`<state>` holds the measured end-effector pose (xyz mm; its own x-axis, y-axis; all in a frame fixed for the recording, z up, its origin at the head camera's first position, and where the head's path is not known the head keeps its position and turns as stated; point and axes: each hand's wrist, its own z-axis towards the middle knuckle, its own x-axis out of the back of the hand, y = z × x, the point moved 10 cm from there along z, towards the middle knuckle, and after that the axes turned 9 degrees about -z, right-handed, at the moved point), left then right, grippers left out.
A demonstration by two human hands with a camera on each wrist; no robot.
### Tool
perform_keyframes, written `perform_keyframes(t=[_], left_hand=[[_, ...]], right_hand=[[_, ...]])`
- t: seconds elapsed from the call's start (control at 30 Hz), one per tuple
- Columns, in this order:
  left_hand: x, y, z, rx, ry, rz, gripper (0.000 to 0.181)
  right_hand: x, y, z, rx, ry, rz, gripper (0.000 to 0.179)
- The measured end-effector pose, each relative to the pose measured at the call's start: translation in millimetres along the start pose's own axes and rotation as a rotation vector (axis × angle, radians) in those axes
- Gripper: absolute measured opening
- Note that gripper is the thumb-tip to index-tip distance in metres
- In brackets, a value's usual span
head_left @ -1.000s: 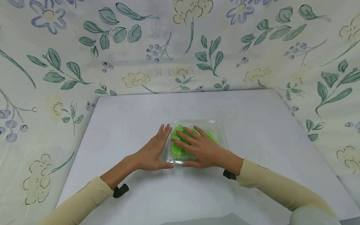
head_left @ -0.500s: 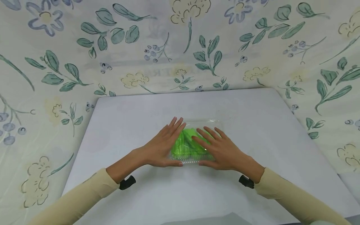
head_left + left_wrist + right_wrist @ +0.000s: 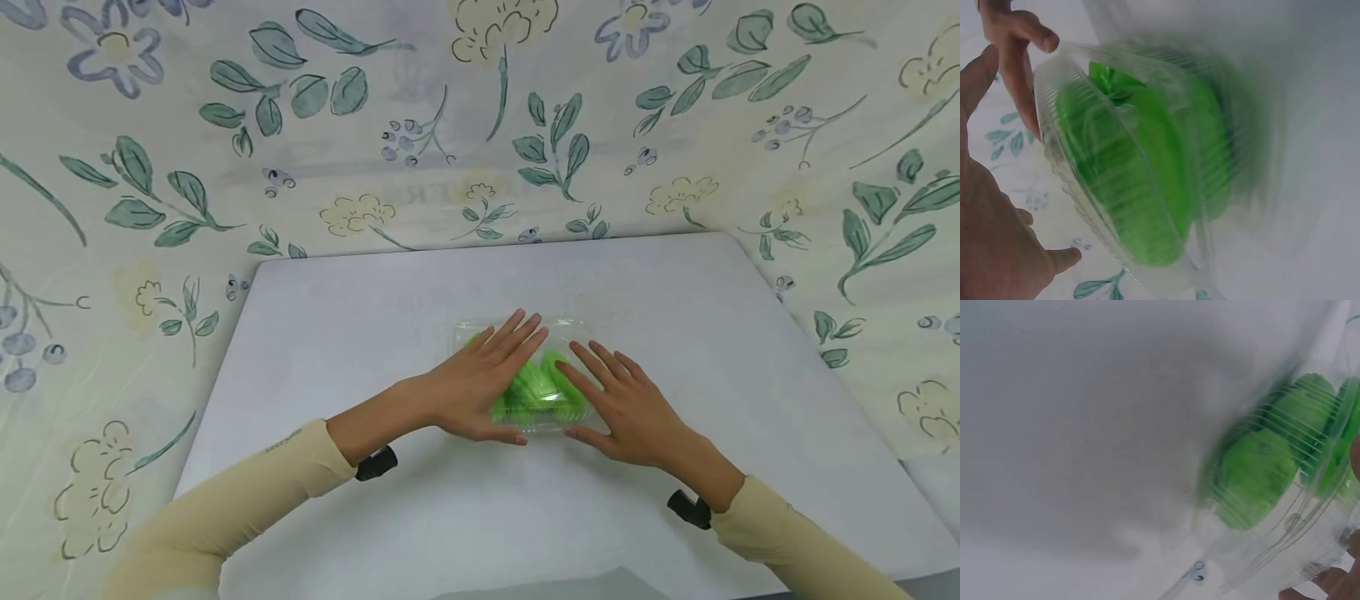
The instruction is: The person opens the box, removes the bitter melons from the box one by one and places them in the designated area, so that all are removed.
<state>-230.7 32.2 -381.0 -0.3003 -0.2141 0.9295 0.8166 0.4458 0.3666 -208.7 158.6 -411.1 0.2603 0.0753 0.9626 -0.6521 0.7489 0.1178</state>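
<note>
A clear plastic clamshell container (image 3: 585, 329) lies on the white table and holds several green, rounded, elongated pieces (image 3: 534, 387); their exact kind is hard to tell. My left hand (image 3: 480, 383) spreads flat over the container's left and middle part, fingers straight, hiding some of it. At the container's right side is my right hand (image 3: 630, 408), its fingers straight and spread; whether it touches the plastic I cannot tell. The left wrist view shows the clear container's ridged side (image 3: 1054, 140) and green contents (image 3: 1147, 181). Ribbed plastic covers green pieces (image 3: 1257, 478) in the right wrist view.
The white tabletop (image 3: 337, 325) extends around the container on all sides. Behind it and at its sides hangs a cloth (image 3: 420, 92) printed with leaves and flowers. A black wrist camera (image 3: 377, 463) sits under the left wrist, another black camera (image 3: 688, 508) under the right.
My left hand has moved right, from the container's left edge to over its middle. My right hand has slid right, off the green pieces to the right side. The container stays about where it was.
</note>
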Motion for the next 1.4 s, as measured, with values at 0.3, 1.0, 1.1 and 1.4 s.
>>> perform_keyframes(t=[0.3,1.0,1.1,1.4], left_hand=[[-7.0,11.8,33.4,-0.029,-0.059,0.037,0.122],[-34.7,15.8,80.2,0.059,-0.262,0.102,0.122],[-38.6,14.5,83.7,0.082,-0.281,0.133,0.121],[-51.7,11.2,86.7,0.118,-0.32,0.25,0.116]], right_hand=[[-2,9,-17.4,-0.066,0.049,0.033,0.082],[-16,21,-36.6,-0.225,0.043,0.128,0.094],[-18,23,-38.0,-0.245,0.037,0.152,0.096],[-27,26,-41.7,-0.296,0.047,0.287,0.094]])
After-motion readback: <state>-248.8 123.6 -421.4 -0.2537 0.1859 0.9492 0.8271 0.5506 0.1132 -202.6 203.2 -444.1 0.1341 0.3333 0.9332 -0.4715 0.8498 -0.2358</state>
